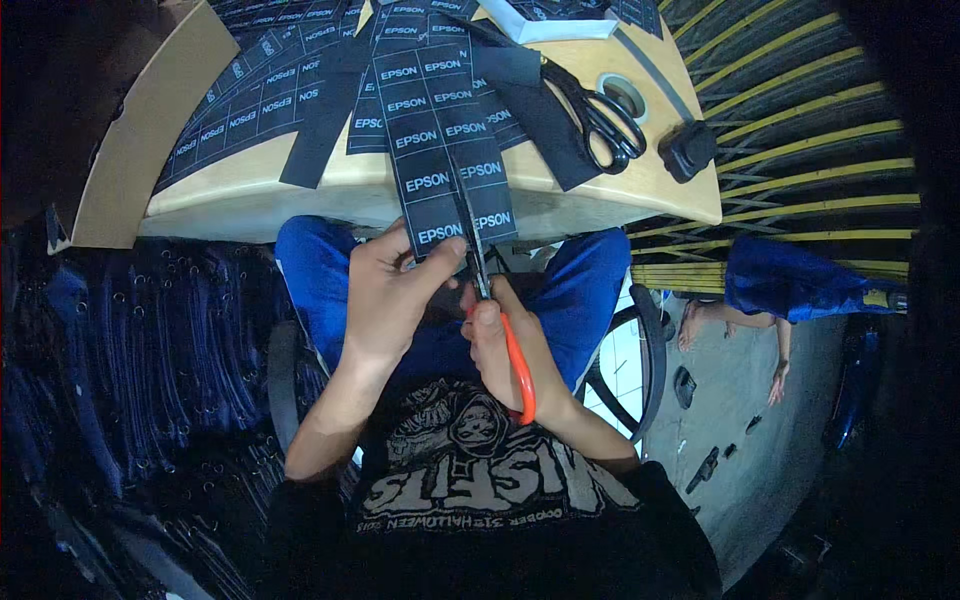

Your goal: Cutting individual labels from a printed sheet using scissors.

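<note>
My left hand [392, 290] pinches the near end of a black strip of printed labels [405, 120], thumb on top. The strip runs away from me over the table edge, with white lettering and thin grid lines. In my right hand [508, 350] is a pair of scissors with red handles [521, 375]. Their blades point away from me, lying along the strip between its two columns of labels. A slit shows between the columns near the blades. My right fingers wrap round the handles and are partly hidden.
On the wooden table [690, 195] lie more printed black sheets [260, 110], black-handled scissors [605, 130], a tape roll [622, 95] and a small black object [687, 150]. Cardboard [150, 120] stands left. Dark straps [170, 370] hang below it. A yellow-slatted gate [800, 135] and another person's hand [779, 380] are right.
</note>
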Motion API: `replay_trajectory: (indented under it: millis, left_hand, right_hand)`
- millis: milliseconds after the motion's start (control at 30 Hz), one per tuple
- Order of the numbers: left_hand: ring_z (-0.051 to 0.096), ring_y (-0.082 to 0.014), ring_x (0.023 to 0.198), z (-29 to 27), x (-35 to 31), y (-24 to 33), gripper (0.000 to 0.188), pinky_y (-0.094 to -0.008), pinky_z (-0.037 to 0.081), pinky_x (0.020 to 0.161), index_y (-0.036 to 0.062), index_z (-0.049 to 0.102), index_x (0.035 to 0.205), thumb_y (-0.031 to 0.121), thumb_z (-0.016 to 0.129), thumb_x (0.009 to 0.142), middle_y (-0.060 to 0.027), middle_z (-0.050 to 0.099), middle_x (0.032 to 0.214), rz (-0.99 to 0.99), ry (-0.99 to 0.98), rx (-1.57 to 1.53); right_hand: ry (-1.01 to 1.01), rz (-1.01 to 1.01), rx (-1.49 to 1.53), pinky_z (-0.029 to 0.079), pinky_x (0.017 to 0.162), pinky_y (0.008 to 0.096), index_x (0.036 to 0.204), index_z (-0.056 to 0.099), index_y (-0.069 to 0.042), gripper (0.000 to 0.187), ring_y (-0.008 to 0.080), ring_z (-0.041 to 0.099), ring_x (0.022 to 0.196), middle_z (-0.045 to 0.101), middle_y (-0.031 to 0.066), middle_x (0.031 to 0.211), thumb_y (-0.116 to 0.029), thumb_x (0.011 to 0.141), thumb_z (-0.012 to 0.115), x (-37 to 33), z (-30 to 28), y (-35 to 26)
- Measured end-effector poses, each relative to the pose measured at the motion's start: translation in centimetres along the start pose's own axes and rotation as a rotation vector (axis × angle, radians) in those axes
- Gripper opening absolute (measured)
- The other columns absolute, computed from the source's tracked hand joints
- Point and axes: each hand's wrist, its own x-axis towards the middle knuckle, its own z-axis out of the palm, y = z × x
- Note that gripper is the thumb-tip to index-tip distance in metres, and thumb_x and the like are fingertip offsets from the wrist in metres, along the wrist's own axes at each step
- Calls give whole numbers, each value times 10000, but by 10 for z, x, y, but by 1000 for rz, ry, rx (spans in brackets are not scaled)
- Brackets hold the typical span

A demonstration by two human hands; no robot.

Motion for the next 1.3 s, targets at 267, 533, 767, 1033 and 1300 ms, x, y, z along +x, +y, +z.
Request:
replay_trajectory:
  millis: [267,533,767,1033,1300]
  left_hand:
    - [519,-45,626,1,0,0,106,-193,413,561,-21,664,896,29,622,811,-22,621,768,-10,-4,12]
    - [550,-62,666,4,-1,0,113,-216,436,584,-57,647,905,-11,594,817,-34,593,845,39,-37,25]
    - [551,-70,675,6,-1,0,105,-219,436,596,-52,650,898,-8,595,819,-38,593,870,64,-23,42]
    - [536,-66,721,3,-1,-3,114,-218,435,637,-37,659,905,-1,601,813,-32,597,863,70,-31,52]
    - [538,-70,734,-2,-1,-6,111,-220,438,650,-28,661,901,8,605,813,-25,590,868,73,-18,107]
  right_hand:
    - [-5,12,0,313,439,197,1017,447,-34,575,43,388,507,444,-2,662,-590,887,388,-1,0,-1]
    - [17,-8,-42,352,486,205,1049,435,-25,622,61,429,577,463,17,705,-617,885,337,1,0,-6]
    - [12,42,-8,354,489,214,1038,432,-20,632,65,412,567,458,15,712,-623,883,326,-1,1,-4]
    - [-7,14,-41,345,478,214,1023,431,-22,599,66,413,556,444,8,676,-600,895,340,1,0,-5]
    - [32,-33,-101,340,465,223,1012,440,-15,558,66,411,532,440,-2,646,-555,921,328,1,3,-3]
